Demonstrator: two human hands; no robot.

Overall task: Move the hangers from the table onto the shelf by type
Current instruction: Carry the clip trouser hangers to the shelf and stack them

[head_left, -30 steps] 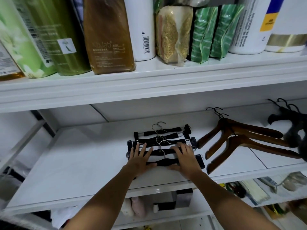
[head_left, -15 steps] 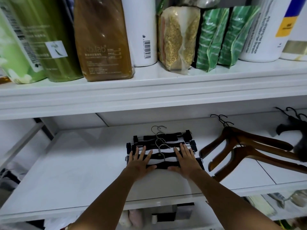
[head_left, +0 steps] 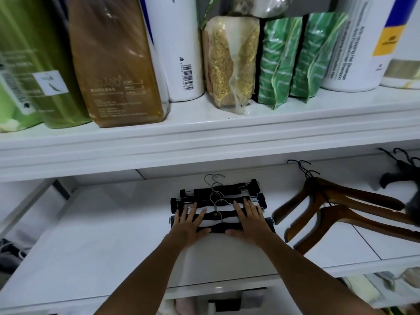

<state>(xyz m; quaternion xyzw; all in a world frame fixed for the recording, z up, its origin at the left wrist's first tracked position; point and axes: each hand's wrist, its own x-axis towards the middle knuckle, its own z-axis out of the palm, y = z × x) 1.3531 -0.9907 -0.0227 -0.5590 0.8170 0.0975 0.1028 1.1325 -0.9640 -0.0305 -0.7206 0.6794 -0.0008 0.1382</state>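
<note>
White shelf [head_left: 91, 246], middle tier: stack of black clip hangers [head_left: 229, 190] lying flat at centre, metal hooks pointing to the back. Left hand [head_left: 188, 226] and right hand [head_left: 251, 221]: both laid flat on the front of the stack, fingers straight and spread, gripping nothing. Brown wooden hangers [head_left: 316, 192]: just right of the stack, not touching it. Upper tier: bottles [head_left: 113, 64], green pouches [head_left: 279, 64].

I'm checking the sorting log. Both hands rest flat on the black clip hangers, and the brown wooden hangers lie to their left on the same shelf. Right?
Not quite. In the head view the wooden hangers lie to the right of the clip hangers, not the left. The rest holds: the left hand and right hand rest flat on them, on the same shelf.
</note>
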